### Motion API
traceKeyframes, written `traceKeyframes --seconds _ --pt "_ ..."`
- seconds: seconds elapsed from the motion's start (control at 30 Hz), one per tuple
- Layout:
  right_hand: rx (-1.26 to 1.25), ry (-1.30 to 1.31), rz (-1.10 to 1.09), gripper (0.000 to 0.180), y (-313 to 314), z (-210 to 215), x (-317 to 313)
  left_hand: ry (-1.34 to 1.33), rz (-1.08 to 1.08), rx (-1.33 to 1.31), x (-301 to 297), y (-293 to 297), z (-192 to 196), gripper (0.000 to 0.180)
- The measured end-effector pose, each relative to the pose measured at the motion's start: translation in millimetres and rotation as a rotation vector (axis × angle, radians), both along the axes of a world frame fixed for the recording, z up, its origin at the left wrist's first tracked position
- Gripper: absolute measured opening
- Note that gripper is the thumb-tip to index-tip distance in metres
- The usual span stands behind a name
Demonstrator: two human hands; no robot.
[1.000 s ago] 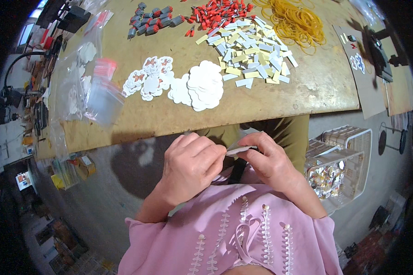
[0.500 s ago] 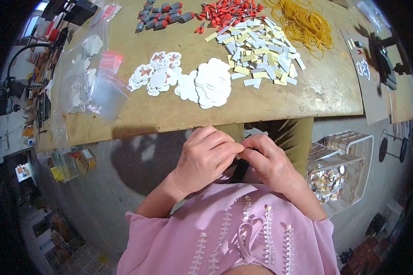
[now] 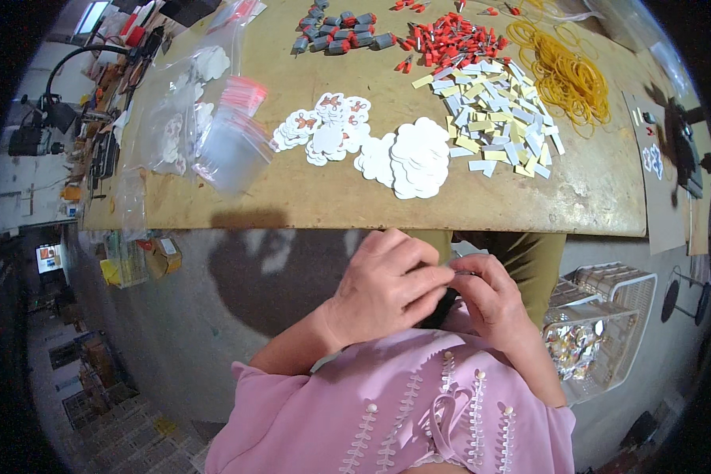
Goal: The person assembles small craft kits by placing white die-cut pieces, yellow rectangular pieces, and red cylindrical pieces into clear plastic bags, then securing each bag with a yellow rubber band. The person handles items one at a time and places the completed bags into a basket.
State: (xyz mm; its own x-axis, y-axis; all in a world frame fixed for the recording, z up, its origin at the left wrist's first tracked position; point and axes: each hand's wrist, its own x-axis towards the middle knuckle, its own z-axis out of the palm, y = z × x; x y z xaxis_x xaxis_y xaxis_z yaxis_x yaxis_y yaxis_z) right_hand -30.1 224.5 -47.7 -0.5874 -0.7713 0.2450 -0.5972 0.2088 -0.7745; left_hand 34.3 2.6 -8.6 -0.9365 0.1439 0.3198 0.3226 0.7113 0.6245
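My left hand (image 3: 389,283) and my right hand (image 3: 488,299) meet over my lap, just below the table's near edge. Both are closed, thumbs and fingertips pinched together. Between the fingertips shows a sliver of something small and dark, too hidden to name. Beyond them on the table (image 3: 521,201) lie a stack of white scalloped paper cutouts (image 3: 420,158) and a pile of cutouts printed with orange-brown figures (image 3: 324,126). To the right spreads a heap of small white and yellow strips (image 3: 502,118).
Farther back are red-capped small parts (image 3: 454,43), grey cylinders with red ends (image 3: 344,33) and yellow rubber bands (image 3: 561,75). Clear zip bags (image 3: 233,142) lie at left. White plastic baskets (image 3: 608,332) stand on the floor at right, one holding shiny small pieces.
The whole view has shifted, so the table and its piles appear farther right and slightly lower. My hands stay pinched together, with the fingers slightly rearranged.
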Motion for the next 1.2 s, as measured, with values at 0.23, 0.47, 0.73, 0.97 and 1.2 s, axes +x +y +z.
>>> traceKeyframes --seconds 0.23,0.47,0.73,0.97,1.2 --pt "-0.008 0.047 0.032 0.03 -2.6 1.6 1.0 -0.131 0.014 0.161 -4.5 -42.9 0.9 0.022" --pt "0.007 0.079 0.017 0.027 0.5 0.5 0.7 -0.108 0.366 -0.074 -50.0 -144.8 -10.1 0.033" --pt "0.006 0.077 0.028 0.028 -3.0 -3.0 0.5 -0.115 0.3 -0.039 -57.9 -154.8 -15.8 0.026" --pt "0.01 0.077 0.035 0.028 -5.6 -1.9 2.2 -0.093 0.307 0.104 -56.6 -154.9 -22.0 0.023" --pt "0.009 0.075 0.014 0.026 -3.3 -6.9 6.8 0.077 0.454 -0.075 -60.2 -138.4 -28.6 0.018"
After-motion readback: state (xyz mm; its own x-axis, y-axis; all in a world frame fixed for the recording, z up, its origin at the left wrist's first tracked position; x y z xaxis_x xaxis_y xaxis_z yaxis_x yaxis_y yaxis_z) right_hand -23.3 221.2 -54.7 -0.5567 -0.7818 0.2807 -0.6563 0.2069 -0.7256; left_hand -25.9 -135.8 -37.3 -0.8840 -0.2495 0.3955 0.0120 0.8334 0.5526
